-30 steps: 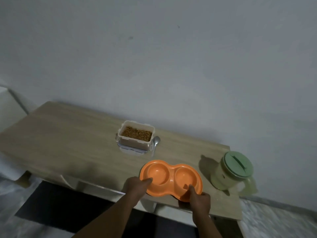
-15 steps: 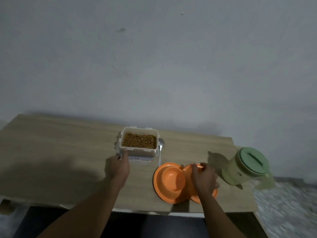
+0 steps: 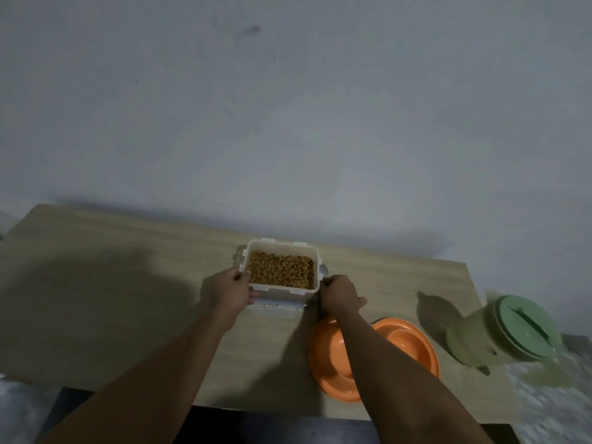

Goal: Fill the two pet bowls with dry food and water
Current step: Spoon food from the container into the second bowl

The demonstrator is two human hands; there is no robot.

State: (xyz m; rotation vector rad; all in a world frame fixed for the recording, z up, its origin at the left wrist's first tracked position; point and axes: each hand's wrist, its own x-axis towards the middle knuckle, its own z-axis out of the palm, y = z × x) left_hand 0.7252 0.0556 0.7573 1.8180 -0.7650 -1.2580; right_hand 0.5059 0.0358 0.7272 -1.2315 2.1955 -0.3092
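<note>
A white food container [image 3: 283,246] full of brown dry food [image 3: 282,274] stands mid-table on its lid [image 3: 275,307]. My left hand [image 3: 229,293] grips the container's left side, thumb on the front wall. My right hand [image 3: 339,294] is at the container's right wall, with its fingers curled down over the handle of a metal spoon [image 3: 324,270]; only the spoon's bowl shows behind the hand. The orange double pet bowl [image 3: 403,338] lies empty near the table's front edge, partly under my right forearm. A green-lidded water pitcher [image 3: 512,328] stands at the right end.
The wooden table [image 3: 112,283] stands against a grey wall. Its left half carries only my shadow. The pitcher is close to the table's right edge, and the floor shows beyond it.
My right hand left the orange bowl and moved up to the container's right side at the spoon. My left hand closed onto the container's left side. The view shifted right and nearer.
</note>
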